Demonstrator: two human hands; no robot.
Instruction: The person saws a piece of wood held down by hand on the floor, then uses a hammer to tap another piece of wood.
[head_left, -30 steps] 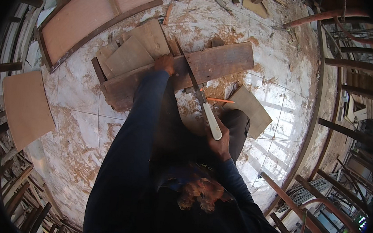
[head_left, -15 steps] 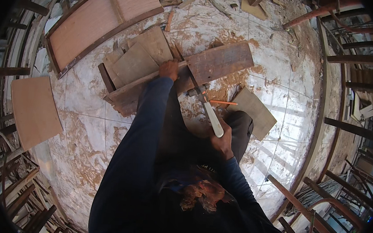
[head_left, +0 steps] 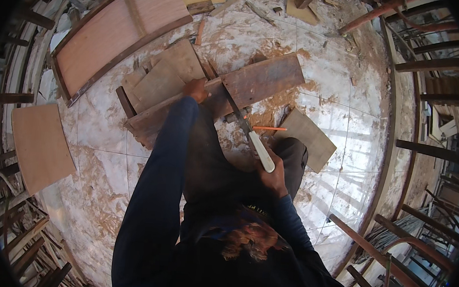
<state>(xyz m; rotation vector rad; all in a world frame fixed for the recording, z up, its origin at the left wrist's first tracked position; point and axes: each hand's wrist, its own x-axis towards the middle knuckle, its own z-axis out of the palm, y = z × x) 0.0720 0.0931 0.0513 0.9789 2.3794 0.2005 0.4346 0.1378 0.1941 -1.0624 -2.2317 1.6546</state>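
My right hand [head_left: 274,175] is closed round the white handle [head_left: 261,152] of a handsaw [head_left: 236,109]. Its dark blade slants away to the left, across a long brown wooden plank [head_left: 264,80]. To the left of the blade, my left hand [head_left: 196,89] grips the plank's upper edge. Thin plywood pieces [head_left: 161,81] lie just beyond that hand, against the plank. An orange pencil-like stick [head_left: 270,128] rests to the right of the saw, beside another plywood piece [head_left: 310,139]. A dark object [head_left: 232,117] under the blade is partly hidden.
A framed pinkish panel [head_left: 122,27] lies at the far left, and a brown board [head_left: 43,145] at the left. Sawdust and scraps cover parts of the tiled floor [head_left: 339,190]. Wooden frames and legs [head_left: 428,151] line the right side; stacked timber stands at the left.
The saw has slid back slightly toward me along the cut. My left hand keeps its place on the plank, and the whole view has shifted a little.
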